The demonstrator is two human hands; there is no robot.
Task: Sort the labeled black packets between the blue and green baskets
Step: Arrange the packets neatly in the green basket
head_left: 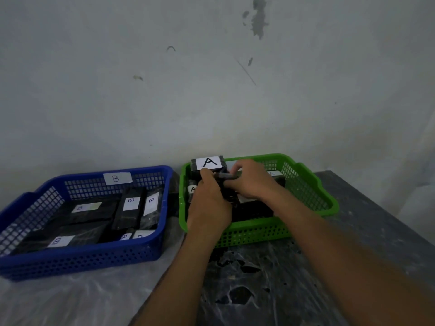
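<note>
A green basket point(313, 184) stands on the right and a blue basket point(77, 257), tagged B on its far wall, on the left. Both hands are inside the green basket. My left hand point(208, 203) and my right hand point(251, 182) together grip a black packet point(208, 164) with a white A label, held upright over the basket's far left corner. Other black packets lie under the hands, one showing an A label point(192, 189). Several black packets with B labels point(130, 203) lie in the blue basket.
Both baskets rest on a dark table point(367, 231) covered in part by clear plastic sheeting point(70, 300). A stained pale wall rises directly behind the baskets. The table's right edge runs close to the green basket.
</note>
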